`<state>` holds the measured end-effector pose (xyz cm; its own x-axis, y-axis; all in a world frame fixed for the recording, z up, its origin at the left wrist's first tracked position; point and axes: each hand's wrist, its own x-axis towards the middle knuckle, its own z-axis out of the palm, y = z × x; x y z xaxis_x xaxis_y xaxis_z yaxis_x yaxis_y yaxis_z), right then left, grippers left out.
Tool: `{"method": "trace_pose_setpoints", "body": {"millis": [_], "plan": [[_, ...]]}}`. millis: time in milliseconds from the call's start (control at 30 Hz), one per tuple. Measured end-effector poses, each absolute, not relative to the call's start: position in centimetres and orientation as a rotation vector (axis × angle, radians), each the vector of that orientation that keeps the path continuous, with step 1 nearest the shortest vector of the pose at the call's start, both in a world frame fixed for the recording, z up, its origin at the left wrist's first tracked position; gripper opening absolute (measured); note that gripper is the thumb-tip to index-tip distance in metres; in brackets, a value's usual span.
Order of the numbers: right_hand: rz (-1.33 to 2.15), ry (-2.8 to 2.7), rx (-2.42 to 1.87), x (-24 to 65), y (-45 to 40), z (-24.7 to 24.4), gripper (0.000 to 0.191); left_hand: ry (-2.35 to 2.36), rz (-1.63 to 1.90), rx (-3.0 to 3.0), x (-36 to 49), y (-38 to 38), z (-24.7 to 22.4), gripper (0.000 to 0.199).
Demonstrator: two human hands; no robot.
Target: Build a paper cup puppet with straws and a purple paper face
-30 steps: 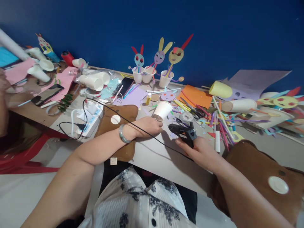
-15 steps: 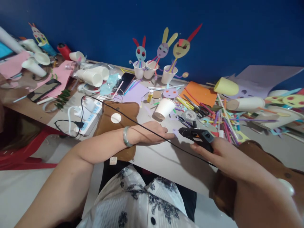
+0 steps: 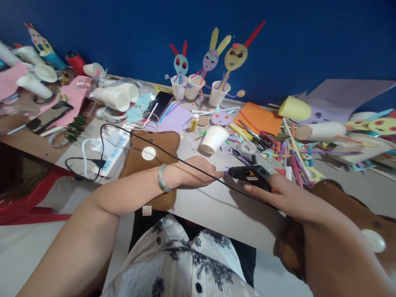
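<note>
Glue gun (image 3: pixel 250 175) gripped in R hand (image 3: pixel 287 192) w/ fingers wrapped round its handle, just above table (image 3: pixel 198 202), nozzle aimed L & right beside small purple slip (image 3: pixel 227 168) w/ dark lettering. At slip's L edge, half-curled L hand (image 3: pixel 198 171) w/ index finger stretched out, can't tell if pinching it. Across L hand in view, black cord (image 3: pixel 154 143); just behind, white paper cup (image 3: pixel 214 139) on its side, nr purple face cutout (image 3: pixel 221 118).

Single head-worn view, facing forward and down: shirt (image 3: pixel 182 264) very close at bottom, left hand (image 3: pixel 193 177) and right hand (image 3: pixel 284 194) mid-frame, bench (image 3: pixel 194 208) beyond, blue wall (image 3: pixel 123 33) up top.
</note>
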<state>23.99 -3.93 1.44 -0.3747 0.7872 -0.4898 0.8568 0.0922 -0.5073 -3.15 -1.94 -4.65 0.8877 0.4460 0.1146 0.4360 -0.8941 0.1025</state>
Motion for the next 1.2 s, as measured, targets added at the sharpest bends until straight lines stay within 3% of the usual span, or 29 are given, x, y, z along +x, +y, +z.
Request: {"method": "trace_pose_setpoints", "body": {"millis": [1200], "plan": [[-1.181, 2.174, 1.626, 24.0, -3.8, 1.0, 0.064, 0.774, 0.043, 2.938, -2.8, -2.3, -2.8, 0.039]]}}
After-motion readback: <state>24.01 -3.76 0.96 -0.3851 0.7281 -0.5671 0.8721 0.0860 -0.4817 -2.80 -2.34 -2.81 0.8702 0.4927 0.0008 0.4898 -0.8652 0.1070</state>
